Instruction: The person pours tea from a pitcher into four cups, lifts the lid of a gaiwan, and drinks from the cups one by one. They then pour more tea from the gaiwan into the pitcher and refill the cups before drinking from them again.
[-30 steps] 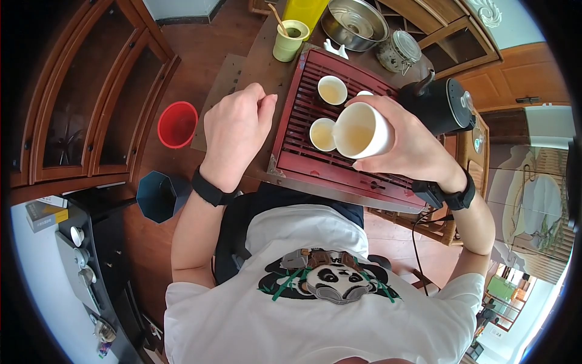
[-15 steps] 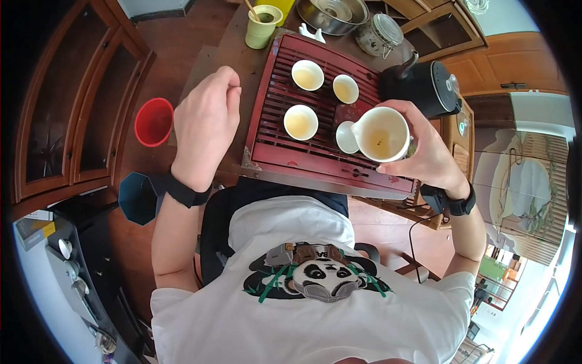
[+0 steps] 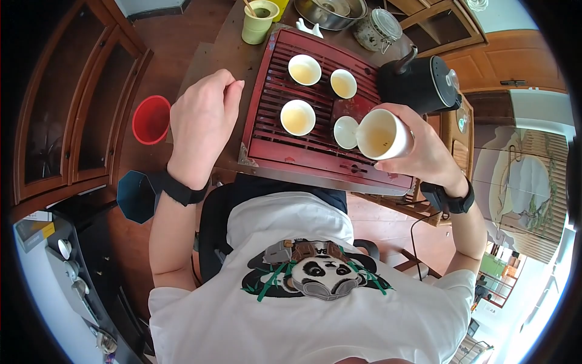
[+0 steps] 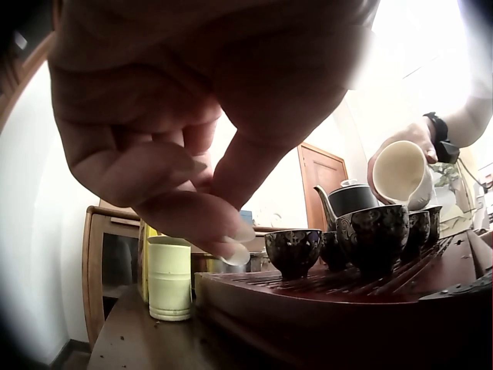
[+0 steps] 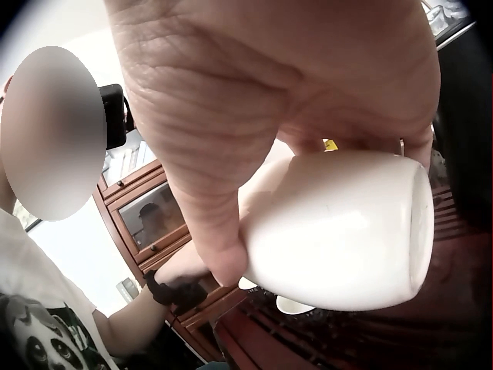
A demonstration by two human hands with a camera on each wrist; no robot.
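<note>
My right hand (image 3: 427, 151) grips a white pitcher (image 3: 383, 134), fingers and thumb around its sides. The pitcher tilts left with yellowish liquid inside, its spout at the rim of a small cup (image 3: 345, 132) whose inside looks white. Three other cups with yellow liquid, at back left (image 3: 304, 70), back right (image 3: 343, 84) and front left (image 3: 297, 117), stand on the red slatted tray (image 3: 273, 159). In the left wrist view the cups have dark patterned outsides (image 4: 373, 237). Left of the tray, my left hand (image 3: 203, 124) hangs in the air with loosely curled fingers (image 4: 166, 173), holding nothing.
A black kettle (image 3: 418, 85) stands at the tray's right. Behind the tray are a glass jar (image 3: 377, 31), a steel bowl (image 3: 333, 17) and a white figurine (image 3: 309, 27). A pale green pot (image 3: 257, 27) stands back left. A red bin (image 3: 151, 120) is on the floor.
The right hand has moved the pitcher right, from beside the front left cup to the cup at the tray's front right. The left hand stays raised. The camera view has shifted.
</note>
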